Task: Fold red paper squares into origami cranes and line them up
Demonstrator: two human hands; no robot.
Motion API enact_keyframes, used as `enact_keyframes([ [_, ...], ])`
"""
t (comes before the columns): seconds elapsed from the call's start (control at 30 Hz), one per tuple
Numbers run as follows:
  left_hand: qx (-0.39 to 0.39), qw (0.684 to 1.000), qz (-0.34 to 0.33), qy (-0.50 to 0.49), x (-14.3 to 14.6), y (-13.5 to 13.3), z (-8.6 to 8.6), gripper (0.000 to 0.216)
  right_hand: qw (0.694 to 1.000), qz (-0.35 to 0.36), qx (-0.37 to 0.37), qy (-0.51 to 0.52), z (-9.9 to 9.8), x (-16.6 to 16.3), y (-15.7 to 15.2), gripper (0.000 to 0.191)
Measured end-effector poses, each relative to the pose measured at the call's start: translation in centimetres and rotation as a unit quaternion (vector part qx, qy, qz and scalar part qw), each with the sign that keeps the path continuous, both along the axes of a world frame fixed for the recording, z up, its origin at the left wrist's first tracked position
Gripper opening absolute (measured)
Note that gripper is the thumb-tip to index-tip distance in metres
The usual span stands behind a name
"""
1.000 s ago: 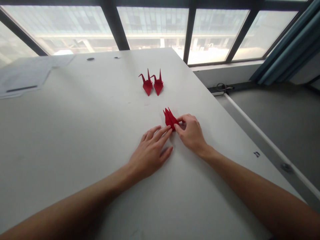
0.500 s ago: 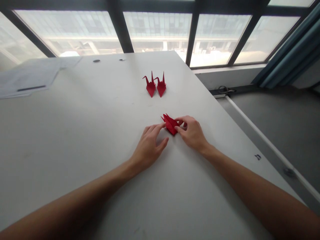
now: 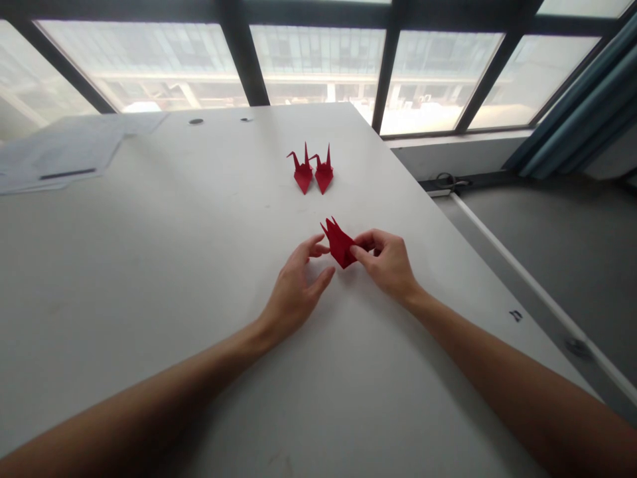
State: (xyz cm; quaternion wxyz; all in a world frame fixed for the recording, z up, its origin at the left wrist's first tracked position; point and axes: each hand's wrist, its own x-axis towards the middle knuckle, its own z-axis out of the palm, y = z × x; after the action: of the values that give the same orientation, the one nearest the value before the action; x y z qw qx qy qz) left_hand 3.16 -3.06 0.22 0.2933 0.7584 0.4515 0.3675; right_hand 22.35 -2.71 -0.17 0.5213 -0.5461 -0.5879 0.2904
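A partly folded red paper piece (image 3: 339, 243) with pointed tips is held just above the white table (image 3: 174, 252). My right hand (image 3: 385, 263) pinches its right edge between thumb and fingers. My left hand (image 3: 297, 289) rests on the table at the piece's left side, fingers curled apart, fingertips just short of the paper. Two finished red paper cranes (image 3: 313, 170) stand side by side farther back on the table.
A stack of white papers (image 3: 60, 156) lies at the far left of the table. Two small round holes (image 3: 196, 121) mark the far edge. The table's right edge drops to a grey floor (image 3: 557, 226); windows run along the back.
My left hand has drawn back and curled its fingers off the red piece. My right hand has lifted the piece slightly, and its tips now point up and left.
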Motion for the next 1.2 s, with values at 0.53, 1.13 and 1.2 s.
enact_keyframes([
  [0.53,0.126,0.964,-0.064,0.225,-0.1,-1.0,-0.1,0.029,0.970,-0.032,-0.013,-0.239,-0.3,0.2,-0.5,0.012],
  [1.13,0.155,0.936,-0.083,0.306,-0.1,-1.7,0.2,0.043,0.982,0.044,-0.043,-0.178,-0.5,1.4,0.2,0.015],
  [1.2,0.151,0.936,-0.095,0.305,-0.1,-1.7,0.4,0.044,0.982,0.051,-0.039,-0.178,-0.6,1.6,0.2,0.016],
])
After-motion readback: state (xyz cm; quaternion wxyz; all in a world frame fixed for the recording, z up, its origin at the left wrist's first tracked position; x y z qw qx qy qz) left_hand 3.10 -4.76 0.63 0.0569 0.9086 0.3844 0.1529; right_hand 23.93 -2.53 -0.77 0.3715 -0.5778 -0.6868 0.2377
